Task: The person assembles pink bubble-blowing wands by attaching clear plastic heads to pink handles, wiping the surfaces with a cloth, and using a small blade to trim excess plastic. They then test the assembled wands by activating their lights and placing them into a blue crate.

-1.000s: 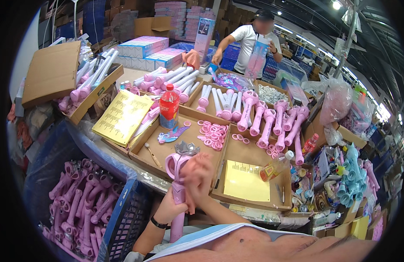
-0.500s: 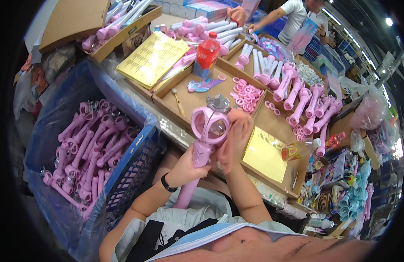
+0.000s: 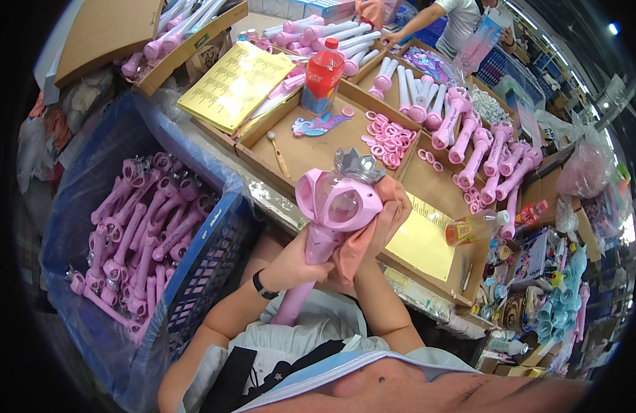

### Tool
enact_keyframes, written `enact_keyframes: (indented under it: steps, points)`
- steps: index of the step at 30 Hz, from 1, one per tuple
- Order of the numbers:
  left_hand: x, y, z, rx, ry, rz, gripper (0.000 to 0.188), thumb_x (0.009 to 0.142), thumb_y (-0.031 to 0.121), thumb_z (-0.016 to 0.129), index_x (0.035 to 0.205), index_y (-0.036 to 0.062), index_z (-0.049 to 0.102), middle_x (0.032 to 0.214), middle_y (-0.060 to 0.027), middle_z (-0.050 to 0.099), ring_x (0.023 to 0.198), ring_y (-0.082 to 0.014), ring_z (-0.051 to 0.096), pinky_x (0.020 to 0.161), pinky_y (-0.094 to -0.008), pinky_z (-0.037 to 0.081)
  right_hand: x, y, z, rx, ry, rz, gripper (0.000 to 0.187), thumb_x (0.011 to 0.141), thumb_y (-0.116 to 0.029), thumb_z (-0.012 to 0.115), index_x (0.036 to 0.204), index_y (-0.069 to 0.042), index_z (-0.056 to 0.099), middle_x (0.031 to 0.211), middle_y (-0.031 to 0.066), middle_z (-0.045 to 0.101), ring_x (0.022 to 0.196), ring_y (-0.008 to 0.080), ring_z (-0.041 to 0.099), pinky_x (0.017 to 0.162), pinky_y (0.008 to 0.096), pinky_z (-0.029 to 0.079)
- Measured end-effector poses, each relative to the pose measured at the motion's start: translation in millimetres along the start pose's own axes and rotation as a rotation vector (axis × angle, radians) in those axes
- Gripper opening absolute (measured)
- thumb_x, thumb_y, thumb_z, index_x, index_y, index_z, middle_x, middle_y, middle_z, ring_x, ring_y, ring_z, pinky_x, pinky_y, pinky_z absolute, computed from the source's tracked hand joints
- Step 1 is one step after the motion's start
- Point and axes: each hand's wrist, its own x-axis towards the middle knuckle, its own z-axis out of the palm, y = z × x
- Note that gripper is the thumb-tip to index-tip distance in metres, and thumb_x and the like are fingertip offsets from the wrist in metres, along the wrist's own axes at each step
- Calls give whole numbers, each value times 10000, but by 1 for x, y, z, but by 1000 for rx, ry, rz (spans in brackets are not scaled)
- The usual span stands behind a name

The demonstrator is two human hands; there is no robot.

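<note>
A pink toy wand point(image 3: 321, 242) with a round, clear-windowed head and a silver crown point(image 3: 359, 165) is tilted upright in front of my body. My left hand point(image 3: 297, 263) is wrapped round its neck, just under the head, and the handle runs down toward my lap. My right hand point(image 3: 377, 246) is closed on an orange cloth point(image 3: 351, 256) and presses it against the right side of the wand's head. The cloth hides part of the right hand's fingers.
To the left stands a blue basket point(image 3: 214, 237) lined with plastic, full of similar pink wands. Cardboard trays point(image 3: 263, 148) on the bench hold pink rings point(image 3: 390, 141), a red bottle point(image 3: 323, 76), yellow sheets point(image 3: 235, 86) and wand parts. Across the bench another person point(image 3: 459, 27) works.
The wand's head has turned, so its crown now tilts to the right. My right hand and the cloth have shifted slightly right and round the side of the head.
</note>
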Motion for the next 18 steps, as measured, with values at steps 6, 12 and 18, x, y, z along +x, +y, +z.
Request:
enact_keyframes:
  steps: [6,12,18]
  points:
    - [2,-3,-2,64,111,33,681,705,69,647,1290,-1,306,1042,-116,534,825,-153,593,683,-284,508,13,-2,-11,-564,-501,-598,112,833,-45,532,942,-68,545,1153,140,475,1048,316,472,927,474,365]
    - [7,-19,-10,229,196,139,712,681,29,658,1293,-21,299,1111,-139,518,1024,-190,540,845,-294,464,-17,11,-41,-616,-711,-548,186,781,-45,632,959,-95,644,1177,117,525,1115,372,472,950,477,349]
    - [10,-14,-8,147,258,277,720,730,-9,659,1340,-11,275,1174,-103,500,1049,-152,522,903,-274,427,-58,4,-46,464,-171,585,354,899,-87,553,1218,-24,413,1133,144,549,991,282,597,855,324,452]
